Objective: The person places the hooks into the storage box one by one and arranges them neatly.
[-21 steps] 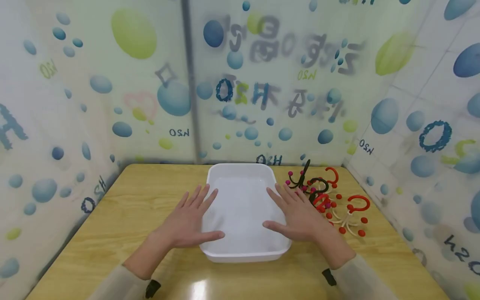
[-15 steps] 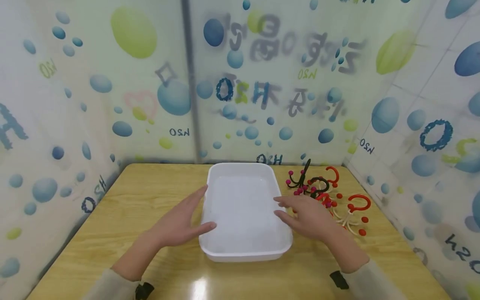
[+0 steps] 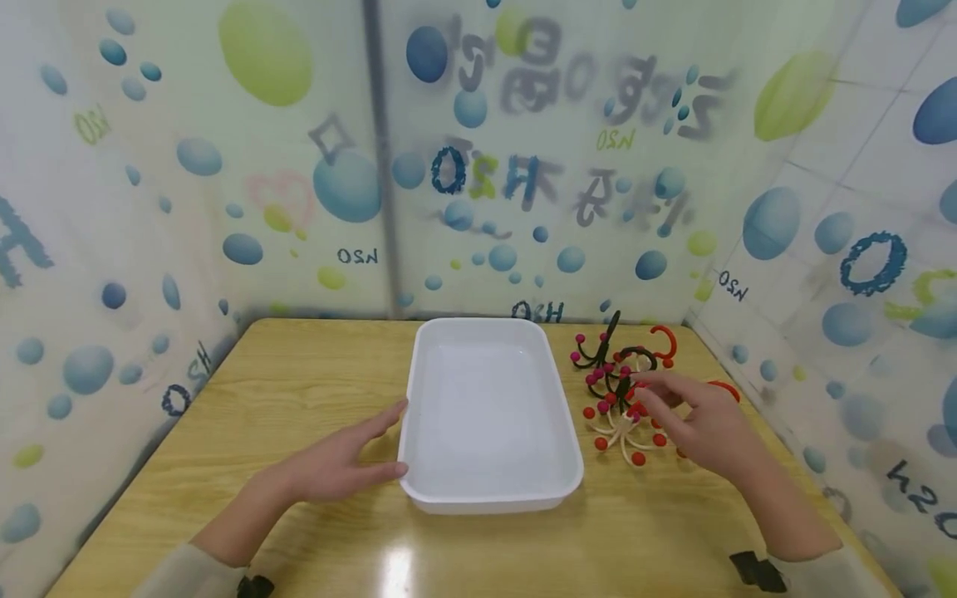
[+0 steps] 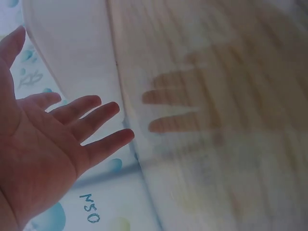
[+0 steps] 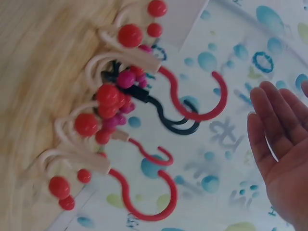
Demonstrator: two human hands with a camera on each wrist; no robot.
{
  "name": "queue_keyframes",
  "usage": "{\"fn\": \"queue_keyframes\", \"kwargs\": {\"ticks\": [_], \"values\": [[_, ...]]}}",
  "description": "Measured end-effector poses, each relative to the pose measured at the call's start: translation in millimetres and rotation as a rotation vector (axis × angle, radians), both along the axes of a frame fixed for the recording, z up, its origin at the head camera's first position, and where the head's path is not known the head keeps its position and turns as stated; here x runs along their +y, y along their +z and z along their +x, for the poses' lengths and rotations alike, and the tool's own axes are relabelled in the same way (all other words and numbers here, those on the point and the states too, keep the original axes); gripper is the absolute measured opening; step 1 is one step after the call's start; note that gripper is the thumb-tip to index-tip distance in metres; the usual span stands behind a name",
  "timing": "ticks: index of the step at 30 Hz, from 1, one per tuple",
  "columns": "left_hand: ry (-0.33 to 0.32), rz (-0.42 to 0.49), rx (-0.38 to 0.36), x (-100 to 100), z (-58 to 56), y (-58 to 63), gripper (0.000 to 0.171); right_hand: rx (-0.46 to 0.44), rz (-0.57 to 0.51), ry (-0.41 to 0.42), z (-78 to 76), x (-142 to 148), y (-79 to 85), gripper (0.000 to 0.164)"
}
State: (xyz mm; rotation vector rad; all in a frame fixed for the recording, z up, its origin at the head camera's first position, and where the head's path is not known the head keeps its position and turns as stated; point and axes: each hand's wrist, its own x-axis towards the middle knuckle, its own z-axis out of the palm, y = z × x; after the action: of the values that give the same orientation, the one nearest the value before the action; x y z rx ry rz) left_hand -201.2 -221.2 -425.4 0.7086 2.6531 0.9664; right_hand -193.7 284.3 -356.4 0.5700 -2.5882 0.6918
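White tray: I see a white tray [image 3: 491, 503] on the table [image 3: 299, 365], in the middle of the frame, a bit low.
Left hand: the left hand [image 3: 336, 465] is low, left of the middle. Its fingers are straight, and the thumb is wide apart from them. The tips come up to the tray's left edge. I can't tell how hard they touch it.
Right hand: the right hand [image 3: 710, 423] is over the hook pile, right of the middle. Its fingers bend a little, with only a narrow gap between thumb and pointing finger. The right wrist view shows nothing in the palm. I can't tell if a tip touches a hook.
Hook pile: it lies on the table at the tray's right. There are red hooks [image 3: 665, 340] with cream legs [image 3: 624, 432] and red balls [image 3: 638, 458], and black hooks [image 3: 611, 324] with pink balls [image 3: 579, 339].
Sleeves: pale sleeves [image 3: 822, 577] show at both bottom corners.
Wall: blue and green dots cover the wall [image 3: 478, 232] up top.
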Motion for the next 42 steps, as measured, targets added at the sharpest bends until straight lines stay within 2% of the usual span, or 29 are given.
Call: {"fn": "queue_keyframes", "kwargs": {"ticks": [7,13,19,21,25,29,34,42], "values": [[-0.025,0.012,-0.005,-2,-1.4,-6.2,0.088,-0.038,-0.083,-0.089,-4.6,32,-5.4,0.022],[-0.023,0.018,-0.046,-4,-2.0,-6.9,0.088,-0.128,-0.058,-0.156,-11.2,45,-4.8,0.031],[-0.016,0.036,-0.15,-6,-2.3,-6.5,0.09,-0.302,-0.026,-0.143,-27.1,43,-10.5,0.045],[-0.011,0.035,-0.165,-5,-2.6,-6.6,0.09,-0.355,-0.03,-0.127,-31.1,42,-14.7,0.05],[-0.005,0.031,-0.177,-4,-3.0,-7.2,0.09,-0.403,-0.036,-0.126,-34.4,38,-23.8,0.051],[-0.001,0.023,-0.173,-3,-2.8,-7.8,0.09,-0.4,-0.072,-0.156,-34.5,33,-30.2,0.041],[0.006,0.02,-0.174,-3,-2.6,-7.4,0.09,-0.342,-0.105,-0.17,-35.2,30,-32.4,0.026],[0.011,0.019,-0.184,-3,-3.5,-7.4,0.091,-0.26,-0.121,-0.148,-32.6,27,-26.4,0.024]]}}
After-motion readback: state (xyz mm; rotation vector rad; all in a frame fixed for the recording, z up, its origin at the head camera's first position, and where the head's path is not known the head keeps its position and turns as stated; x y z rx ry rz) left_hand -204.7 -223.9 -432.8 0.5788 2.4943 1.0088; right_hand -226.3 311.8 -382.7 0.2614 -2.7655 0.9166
